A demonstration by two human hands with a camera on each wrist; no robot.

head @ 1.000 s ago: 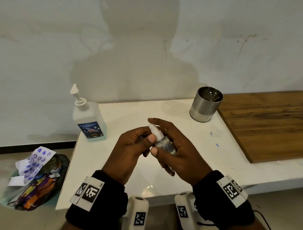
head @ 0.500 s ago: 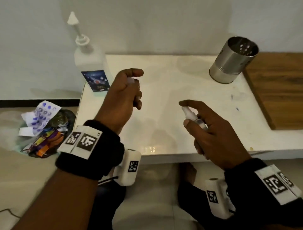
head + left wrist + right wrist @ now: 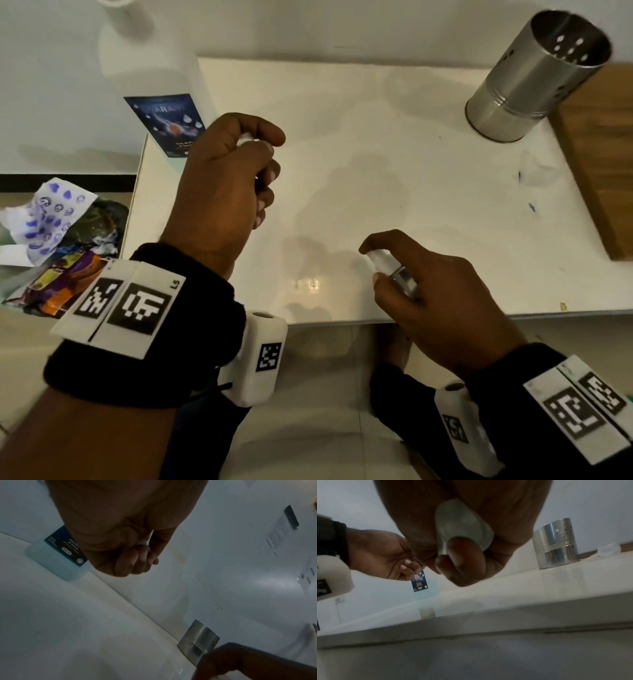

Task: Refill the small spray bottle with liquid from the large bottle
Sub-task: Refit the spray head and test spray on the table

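The small spray bottle (image 3: 402,277) is clear with a white nozzle. My right hand (image 3: 372,263) grips it over the table's front edge, index finger lying on the nozzle. Its clear base (image 3: 462,530) shows under the palm in the right wrist view. My left hand (image 3: 269,156) is curled round a small white cap (image 3: 245,138), which also peeks out as a white cap (image 3: 144,545) between the fingers. This hand hovers just in front of the large white bottle (image 3: 150,68) with the blue label (image 3: 56,555), at the table's far left corner; its pump top is out of frame.
A perforated steel cup (image 3: 537,75) stands at the back right of the white table (image 3: 376,154), beside a wooden board (image 3: 603,154). A bag of wrappers and paper (image 3: 58,246) lies on the floor to the left.
A second ago both hands were together at the small bottle. My left hand has pulled away to the left with the white cap, and the right keeps the bottle. The view has tilted down.
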